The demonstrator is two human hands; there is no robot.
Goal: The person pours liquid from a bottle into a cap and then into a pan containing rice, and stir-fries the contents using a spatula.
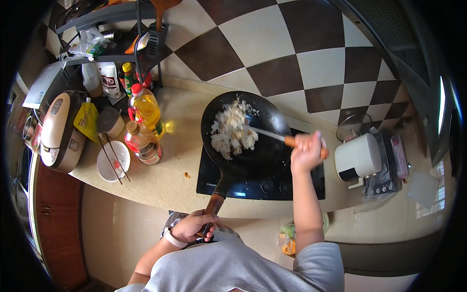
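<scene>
A black wok rests on the black cooktop. My left hand grips its wooden handle, which points toward me. White rice lies in clumps across the wok's left half, with loose grains up the far wall. In my right hand is the orange-brown wooden handle of a metal spatula. Its head reaches into the rice, where the blade is blurred and partly hidden. The right hand is also blurred, held above the wok's right rim.
Left of the wok stand an oil bottle, another bottle, a white bowl with chopsticks and a rice cooker. A black rack rises behind them. To the right sits a white appliance, and a range hood overhangs.
</scene>
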